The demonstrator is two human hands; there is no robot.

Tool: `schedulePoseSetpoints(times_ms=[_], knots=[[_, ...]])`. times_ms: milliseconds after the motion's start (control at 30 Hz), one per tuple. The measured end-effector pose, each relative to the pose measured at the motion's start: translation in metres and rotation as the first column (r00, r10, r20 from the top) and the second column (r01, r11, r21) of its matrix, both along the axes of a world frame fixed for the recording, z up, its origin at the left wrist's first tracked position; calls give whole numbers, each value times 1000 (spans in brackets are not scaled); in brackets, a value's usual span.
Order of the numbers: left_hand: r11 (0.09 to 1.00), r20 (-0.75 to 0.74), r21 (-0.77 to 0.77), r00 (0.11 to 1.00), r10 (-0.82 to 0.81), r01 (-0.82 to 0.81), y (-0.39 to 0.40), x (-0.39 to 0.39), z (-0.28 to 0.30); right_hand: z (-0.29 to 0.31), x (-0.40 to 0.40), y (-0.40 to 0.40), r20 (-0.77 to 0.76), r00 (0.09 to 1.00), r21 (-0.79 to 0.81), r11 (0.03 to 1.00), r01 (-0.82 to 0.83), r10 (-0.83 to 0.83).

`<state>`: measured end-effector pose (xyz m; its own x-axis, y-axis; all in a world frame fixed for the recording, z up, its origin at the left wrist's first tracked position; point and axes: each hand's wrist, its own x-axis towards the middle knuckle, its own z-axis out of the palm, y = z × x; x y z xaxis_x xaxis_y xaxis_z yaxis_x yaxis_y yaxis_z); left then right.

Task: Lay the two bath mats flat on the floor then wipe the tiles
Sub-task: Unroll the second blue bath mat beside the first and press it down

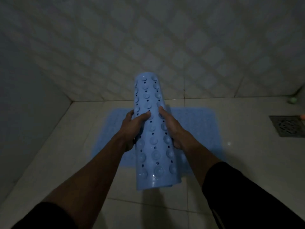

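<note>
A light blue bath mat (198, 126) lies flat on the floor tiles, close to the back wall. Above it I hold a second blue bath mat (153, 129) rolled into a tube, its suction cups and small holes facing out. The roll runs from near me toward the wall. My left hand (132, 128) grips its left side with the thumb across the top. My right hand (171, 128) grips its right side, fingers wrapped under the roll. The roll and both forearms hide the middle of the flat mat.
The room is dim. A square metal floor drain (288, 125) sits at the right, with a small orange thing (302, 116) by it. A small green round object (293, 100) lies in the far right corner. Patterned wall tiles (165, 47) rise behind; a plain wall (24, 96) stands left.
</note>
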<state>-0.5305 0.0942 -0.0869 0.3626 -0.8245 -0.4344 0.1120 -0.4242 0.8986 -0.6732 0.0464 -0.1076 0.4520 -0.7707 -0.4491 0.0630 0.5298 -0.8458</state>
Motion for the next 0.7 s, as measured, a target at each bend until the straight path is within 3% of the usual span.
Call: schedulePoseSetpoints(times_ms=[133, 233, 400, 567, 700], knots=[[996, -21, -79, 999, 30, -31, 25, 14, 4, 6, 10, 25, 182, 983, 57, 998, -30, 19], [994, -38, -104, 999, 15, -18, 45, 25, -2, 3, 12, 49, 226, 974, 62, 997, -50, 34], [992, -142, -121, 989, -38, 21, 82, 41, -23, -7, 18, 97, 164, 986, 42, 998, -37, 29], [989, -228, -114, 966, -120, 96, 114, 18, -46, -20, 8, 135, 1, 999, 0, 999, 54, -54], [983, -308, -122, 936, -168, 136, 125, -16, -65, -35, -17, 150, -118, 983, -145, 982, 122, -140]])
